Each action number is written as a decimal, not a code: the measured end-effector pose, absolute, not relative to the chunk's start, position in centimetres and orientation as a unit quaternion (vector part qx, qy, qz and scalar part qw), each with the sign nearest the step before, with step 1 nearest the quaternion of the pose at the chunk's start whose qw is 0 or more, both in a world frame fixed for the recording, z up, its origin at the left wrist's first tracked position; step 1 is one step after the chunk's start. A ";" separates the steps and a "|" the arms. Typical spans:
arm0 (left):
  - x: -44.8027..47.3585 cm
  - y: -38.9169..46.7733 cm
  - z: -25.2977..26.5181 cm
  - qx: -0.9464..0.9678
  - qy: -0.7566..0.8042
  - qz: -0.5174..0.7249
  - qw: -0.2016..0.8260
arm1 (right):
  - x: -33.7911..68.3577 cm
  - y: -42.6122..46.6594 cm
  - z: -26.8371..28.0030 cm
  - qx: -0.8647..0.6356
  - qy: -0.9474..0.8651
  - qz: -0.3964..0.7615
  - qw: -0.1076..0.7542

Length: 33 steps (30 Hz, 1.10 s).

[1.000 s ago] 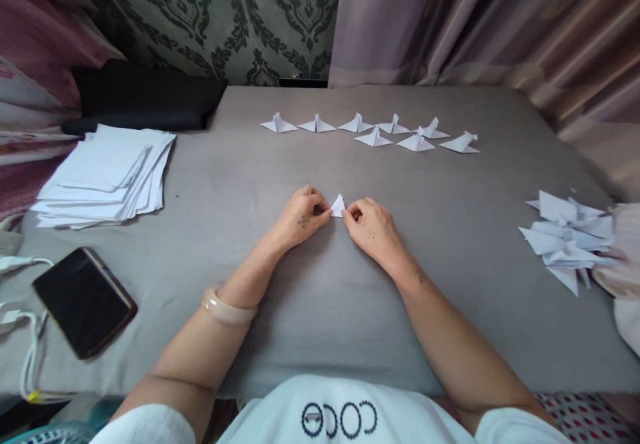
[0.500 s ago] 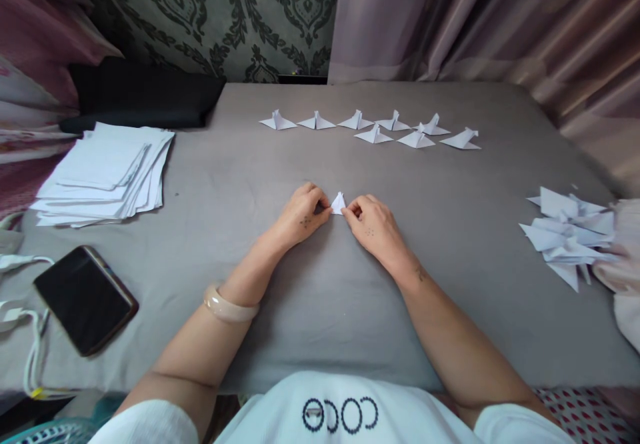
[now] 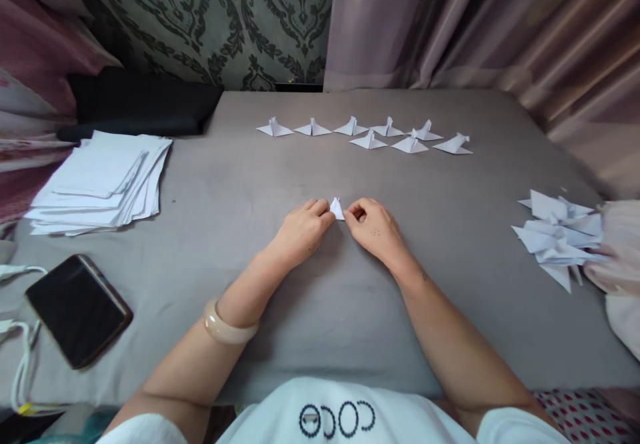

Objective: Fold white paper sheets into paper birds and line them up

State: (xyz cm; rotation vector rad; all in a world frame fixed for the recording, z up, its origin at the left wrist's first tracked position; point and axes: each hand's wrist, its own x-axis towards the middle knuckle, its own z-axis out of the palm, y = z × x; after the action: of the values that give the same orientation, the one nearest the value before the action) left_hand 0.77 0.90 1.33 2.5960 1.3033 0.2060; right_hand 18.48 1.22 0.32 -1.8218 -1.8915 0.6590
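Observation:
A small folded white paper figure [image 3: 337,210] is held upright just above the middle of the table. My left hand [image 3: 305,229] pinches its left side, the fingers closed and partly covering it. From the right, my right hand [image 3: 373,229] grips the other edge between thumb and forefinger. Beyond the hands, several folded paper birds [image 3: 370,140] stand in two uneven rows with their wings spread.
At the left lies a stack of white paper sheets [image 3: 100,181], with a black cloth [image 3: 145,104] behind it. A phone [image 3: 79,311] and white cables [image 3: 23,361] are at the near left. More folded paper pieces [image 3: 563,234] are heaped at the right beside pale fabric [image 3: 623,251].
My left hand has rolled over, its back now turned more upward, with its fingers further over the paper figure. My right hand keeps its pinch. The whole view has shifted slightly.

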 end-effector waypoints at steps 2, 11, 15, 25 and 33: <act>0.8 0.7 1.9 0.892 0.436 0.042 0.114 | 17.9 0.9 0.3 -0.671 -0.678 0.213 0.212; -0.7 1.0 2.5 0.893 0.409 0.061 0.177 | 17.5 0.4 0.5 -0.679 -0.684 0.199 0.176; -1.3 1.5 2.1 0.883 0.412 0.090 0.206 | 18.2 0.6 0.3 -0.668 -0.680 0.228 0.198; -2.3 3.1 0.2 0.697 0.471 0.304 0.447 | 18.6 0.9 0.3 -0.634 -0.689 0.262 0.233; -2.4 3.5 0.0 0.589 0.520 0.334 0.520 | 18.6 0.9 -0.2 -0.602 -0.706 0.267 0.262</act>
State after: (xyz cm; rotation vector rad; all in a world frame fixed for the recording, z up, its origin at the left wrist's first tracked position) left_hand -2.43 3.45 0.02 1.4119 1.2463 0.8016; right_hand 18.60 0.87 -0.25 -1.6280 -1.9101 0.7232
